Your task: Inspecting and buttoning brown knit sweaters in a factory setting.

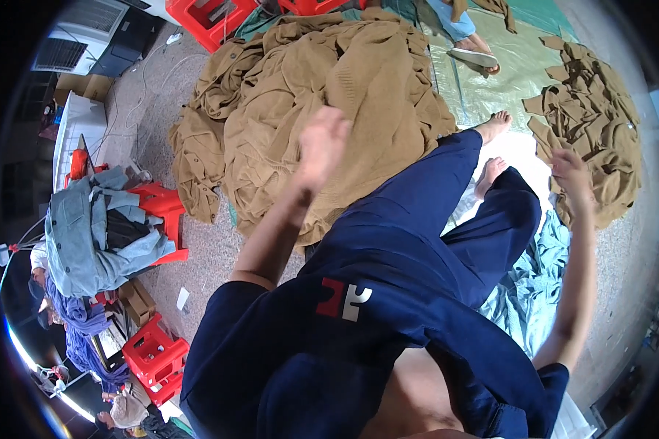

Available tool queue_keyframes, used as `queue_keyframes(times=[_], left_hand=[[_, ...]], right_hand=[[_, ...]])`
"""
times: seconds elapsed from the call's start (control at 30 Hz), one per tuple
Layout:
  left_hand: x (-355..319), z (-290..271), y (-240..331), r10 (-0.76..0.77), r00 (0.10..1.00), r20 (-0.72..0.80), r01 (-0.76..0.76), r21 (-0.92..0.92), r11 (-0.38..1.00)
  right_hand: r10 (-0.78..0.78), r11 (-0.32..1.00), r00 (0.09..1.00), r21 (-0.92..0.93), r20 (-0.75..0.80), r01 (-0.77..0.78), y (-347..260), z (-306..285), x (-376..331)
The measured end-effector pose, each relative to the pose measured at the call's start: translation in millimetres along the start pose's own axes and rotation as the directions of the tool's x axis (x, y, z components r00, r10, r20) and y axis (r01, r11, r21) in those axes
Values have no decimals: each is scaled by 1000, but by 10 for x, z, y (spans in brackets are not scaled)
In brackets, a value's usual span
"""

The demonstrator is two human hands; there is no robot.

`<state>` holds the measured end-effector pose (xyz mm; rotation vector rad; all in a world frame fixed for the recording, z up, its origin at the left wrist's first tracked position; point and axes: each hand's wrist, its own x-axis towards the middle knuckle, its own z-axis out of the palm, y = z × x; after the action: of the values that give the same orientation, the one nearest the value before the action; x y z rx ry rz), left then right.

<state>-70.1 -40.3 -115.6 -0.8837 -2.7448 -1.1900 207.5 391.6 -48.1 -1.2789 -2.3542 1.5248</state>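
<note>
On floor, 12 o'clock: tan cloth heap (322, 110), smaller cut-piece pile (597, 139) at 2 o'clock.
Left hand (322, 146) raised over heap, blurred, seems empty, open; right hand (572, 174) near pile, grip unclear. Cloth likely soft, light, floppy; pinch an edge.

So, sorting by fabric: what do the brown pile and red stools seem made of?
Brown pile: looks like soft knit fabric, matte, with ribbed texture and limp folds; the fibre itself cannot be told. Red stools: likely moulded plastic, smooth, slightly glossy, with open slots.
</note>
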Motion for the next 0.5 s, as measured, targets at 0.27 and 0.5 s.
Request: queue_keyframes(times=[0.27, 0.5], left_hand=[[-644, 393, 1442, 633, 588, 503, -67, -750, 658], [-507, 217, 1443, 663, 637, 393, -120, -799, 589]], right_hand=[[-463, 812, 855, -274, 235, 515, -1052, 1970, -770], [-568, 780, 821, -278, 59, 560, -845, 1577, -1178]])
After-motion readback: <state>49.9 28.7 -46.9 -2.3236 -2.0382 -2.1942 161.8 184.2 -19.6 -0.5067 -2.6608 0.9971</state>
